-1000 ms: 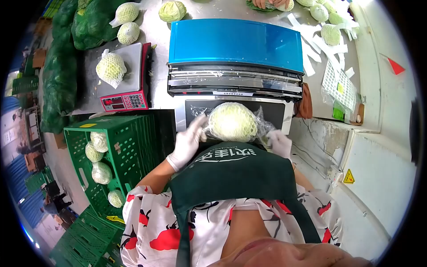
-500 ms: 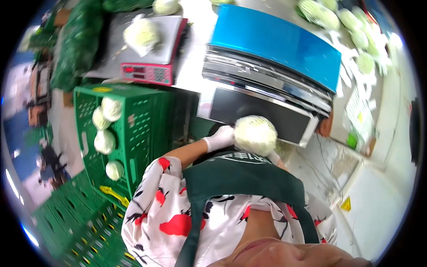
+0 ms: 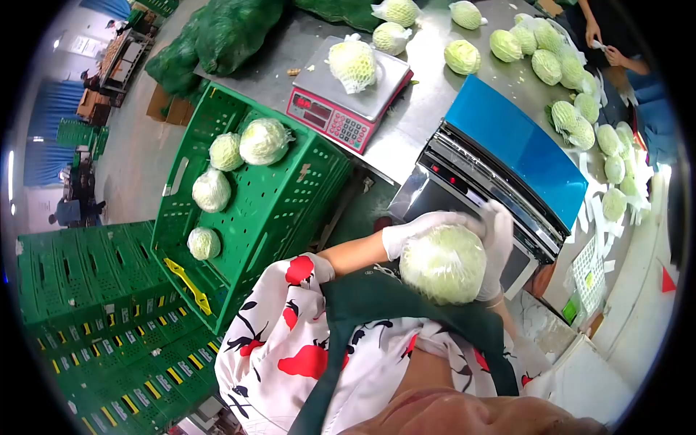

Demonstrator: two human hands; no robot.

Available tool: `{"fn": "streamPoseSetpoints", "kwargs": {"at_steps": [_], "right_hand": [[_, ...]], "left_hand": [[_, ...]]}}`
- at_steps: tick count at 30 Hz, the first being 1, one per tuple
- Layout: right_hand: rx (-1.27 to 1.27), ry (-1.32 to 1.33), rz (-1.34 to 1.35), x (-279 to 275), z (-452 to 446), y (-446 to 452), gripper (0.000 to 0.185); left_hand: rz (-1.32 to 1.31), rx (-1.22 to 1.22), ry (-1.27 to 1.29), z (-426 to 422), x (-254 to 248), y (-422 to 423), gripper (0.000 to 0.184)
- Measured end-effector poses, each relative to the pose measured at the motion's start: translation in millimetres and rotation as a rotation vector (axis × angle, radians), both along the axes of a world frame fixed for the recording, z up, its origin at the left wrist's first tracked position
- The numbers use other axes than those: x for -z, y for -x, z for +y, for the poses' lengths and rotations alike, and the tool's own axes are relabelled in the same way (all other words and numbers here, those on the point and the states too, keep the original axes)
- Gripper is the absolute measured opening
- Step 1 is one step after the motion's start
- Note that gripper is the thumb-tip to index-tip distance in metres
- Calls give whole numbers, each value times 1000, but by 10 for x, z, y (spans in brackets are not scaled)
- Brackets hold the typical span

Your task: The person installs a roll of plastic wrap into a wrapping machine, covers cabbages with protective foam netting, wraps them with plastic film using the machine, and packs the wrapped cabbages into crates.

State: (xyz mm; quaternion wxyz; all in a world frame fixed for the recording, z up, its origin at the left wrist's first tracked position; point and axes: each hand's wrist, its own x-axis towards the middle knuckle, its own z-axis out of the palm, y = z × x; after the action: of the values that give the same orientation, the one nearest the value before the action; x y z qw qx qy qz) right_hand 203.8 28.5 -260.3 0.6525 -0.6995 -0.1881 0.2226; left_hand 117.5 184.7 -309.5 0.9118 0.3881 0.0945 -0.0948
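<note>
A pale green cabbage point(image 3: 444, 267) in shiny clear film is between my two white-gloved hands, close in front of my dark green apron point(image 3: 377, 297). My left hand point(image 3: 428, 228) curves over its far left side, gripping it. Along the cabbage's right side stands my right hand point(image 3: 499, 243), its palm against the cabbage and its raised fingertips smeared by motion. Just beyond the hands is a wrapping machine point(image 3: 518, 148) with a blue top and a dark front plate, partly covered by the hands.
A green crate point(image 3: 290, 196) at left holds several wrapped cabbages. On a red scale point(image 3: 330, 119) sits a netted cabbage point(image 3: 353, 64). More cabbages point(image 3: 545, 67) lie across the metal table point(image 3: 435, 22). Green net sacks point(image 3: 239, 32) are at far left. Another person's hands point(image 3: 605, 47) show at top right.
My view has turned, bringing the crate and scale further into sight. The cabbage is closer to my chest. My right hand, mostly hidden before, now shows upright beside it.
</note>
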Motion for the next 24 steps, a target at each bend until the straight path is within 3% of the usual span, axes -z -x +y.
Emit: {"fn": "streamPoseSetpoints", "kwargs": {"at_steps": [1, 3, 5, 7, 9, 10, 11, 13, 15, 16, 17, 18, 19, 20, 21, 24], "right_hand": [[-138, 9, 155, -1, 38, 21, 28], [-473, 23, 108, -171, 74, 93, 38], [-570, -141, 167, -33, 77, 143, 52], [-608, -223, 411, 126, 128, 181, 57], [-534, -236, 877, 351, 189, 191, 54], [-431, -252, 1131, 522, 208, 204, 52], [-441, -274, 1138, 469, 295, 188, 50], [-427, -332, 1155, 314, 514, 191, 47], [-574, -343, 758, 75, 806, 238, 42], [-616, -364, 763, -199, 975, 319, 42], [-688, -212, 461, -298, 1137, 359, 44], [-734, -312, 213, -369, 1282, 475, 49], [-684, -255, -326, -442, 1438, 499, 59], [-616, -200, -596, -544, 1547, 516, 69], [-643, -175, -550, -683, 1603, 456, 72], [-602, -220, -331, -504, 1522, 158, 57]], "left_hand": [[8, 66, 58, 51, 35, 150, 40], [-12, 88, 233, 121, 240, 261, 36], [-49, -10, 494, 85, 685, 394, 33], [-31, -153, 203, 150, 972, 609, 31], [40, -282, -497, 250, 1075, 753, 33], [144, -559, -774, 236, 1034, 882, 40], [219, -595, -471, 295, 726, 1011, 44], [190, -530, 448, 332, -114, 1027, 48], [13, -639, 374, 276, -392, 1130, 59], [5, -628, -391, 389, -288, 1292, 56], [-94, -683, -191, 522, -73, 1513, 50], [-193, -722, 13, 657, 137, 1725, 46], [-239, -812, -210, 1042, 744, 2194, 61], [-53, -829, -533, 1205, 580, 2334, 70], [116, -837, -871, 1322, 140, 2367, 81], [310, -1141, -1031, 1642, -507, 2520, 78]]}}
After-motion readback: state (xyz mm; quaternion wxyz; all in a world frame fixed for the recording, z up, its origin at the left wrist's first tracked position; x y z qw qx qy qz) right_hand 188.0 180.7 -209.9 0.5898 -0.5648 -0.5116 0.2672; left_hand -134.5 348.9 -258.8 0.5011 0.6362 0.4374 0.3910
